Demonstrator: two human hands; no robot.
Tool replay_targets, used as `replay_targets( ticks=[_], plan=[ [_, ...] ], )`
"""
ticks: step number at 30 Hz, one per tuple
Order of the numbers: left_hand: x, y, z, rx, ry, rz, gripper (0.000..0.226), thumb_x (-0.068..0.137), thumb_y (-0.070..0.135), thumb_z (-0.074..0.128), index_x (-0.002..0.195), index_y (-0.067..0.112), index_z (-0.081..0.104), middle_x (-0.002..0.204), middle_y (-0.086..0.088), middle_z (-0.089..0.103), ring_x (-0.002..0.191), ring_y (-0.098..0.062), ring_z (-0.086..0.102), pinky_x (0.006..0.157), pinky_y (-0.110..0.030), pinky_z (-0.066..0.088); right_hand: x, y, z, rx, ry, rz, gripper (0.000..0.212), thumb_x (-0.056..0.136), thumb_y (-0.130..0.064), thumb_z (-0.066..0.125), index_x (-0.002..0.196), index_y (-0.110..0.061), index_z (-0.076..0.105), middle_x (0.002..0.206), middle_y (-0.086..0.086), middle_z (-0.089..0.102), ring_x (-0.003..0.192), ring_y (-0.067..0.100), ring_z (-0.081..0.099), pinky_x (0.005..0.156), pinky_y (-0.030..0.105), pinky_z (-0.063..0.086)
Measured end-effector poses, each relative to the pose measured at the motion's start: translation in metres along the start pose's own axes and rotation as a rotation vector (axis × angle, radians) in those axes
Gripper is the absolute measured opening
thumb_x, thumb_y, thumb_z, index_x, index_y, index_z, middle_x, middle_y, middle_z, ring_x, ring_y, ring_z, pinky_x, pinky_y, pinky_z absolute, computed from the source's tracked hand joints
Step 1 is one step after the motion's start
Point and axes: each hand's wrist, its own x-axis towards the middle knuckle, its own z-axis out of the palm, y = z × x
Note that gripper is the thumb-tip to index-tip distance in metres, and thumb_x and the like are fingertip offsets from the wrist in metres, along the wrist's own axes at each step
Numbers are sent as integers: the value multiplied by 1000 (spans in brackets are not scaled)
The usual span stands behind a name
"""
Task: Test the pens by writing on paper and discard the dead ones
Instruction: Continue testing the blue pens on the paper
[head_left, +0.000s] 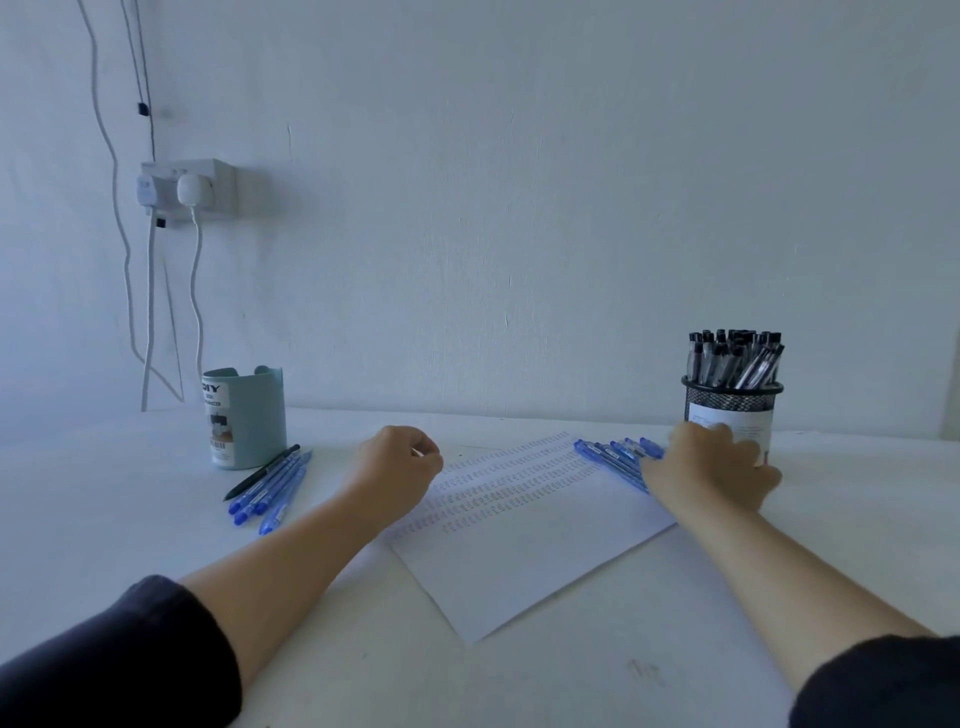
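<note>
Room: white wall, white desk (571, 675), a wall plug with cords.
Paper: one sheet of paper (519, 545) in the middle, rows of small marks on it.
Left hand (397, 462): curled on the paper's edge, holding nothing I can see.
Right hand (711, 467): on the right pens (613, 454); grip hidden, cannot tell.
Count: about five blue pens right; left pens (270, 486) four blue, one black; mesh cup (732, 410) full; one green cup (247, 415).
Risk: piles could mix up; pens may roll.
</note>
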Motion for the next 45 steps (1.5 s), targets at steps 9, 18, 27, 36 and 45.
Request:
replay_targets(
  ticks=[9, 18, 27, 36, 45],
  plan=[
    [35, -39, -69, 462, 116, -152, 27, 87, 2, 46, 94, 14, 70, 103, -9, 65, 92, -28, 62, 76, -32, 52, -49, -52, 7, 422, -595, -683, 38, 72, -57, 67, 106, -42, 58, 135, -10, 48, 130, 18, 39, 110, 38, 30],
    [36, -55, -72, 773, -116, -276, 15, 81, 14, 58, 73, 11, 46, 73, -4, 49, 64, -17, 49, 57, -25, 42, -53, -58, 15, 328, -648, -754, 37, 64, -59, 65, 97, -46, 55, 130, -11, 52, 125, 18, 43, 109, 36, 30],
    [24, -42, -57, 888, -137, -156, 27, 90, 4, 34, 113, 12, 45, 108, -9, 53, 98, -27, 54, 88, -38, 51, -54, -58, 14, 310, -663, -741, 55, 52, -67, 58, 103, -48, 57, 132, -12, 51, 127, 19, 42, 108, 37, 32],
    [32, -41, -57, 560, -13, -95, 28, 91, 2, 37, 84, 10, 63, 91, -9, 63, 71, -21, 52, 62, -24, 44, -53, -57, 12, 301, -681, -736, 51, 67, -60, 66, 115, -45, 58, 135, -14, 49, 128, 16, 42, 109, 36, 32],
    [27, -25, -50, -687, 39, -69, 12, 92, 19, 61, 88, 7, 60, 73, -4, 44, 63, -14, 42, 59, -26, 41, -52, -56, 11, 287, -676, -746, 44, 76, -54, 67, 118, -44, 56, 137, -13, 46, 130, 15, 41, 110, 35, 32]
  ],
)
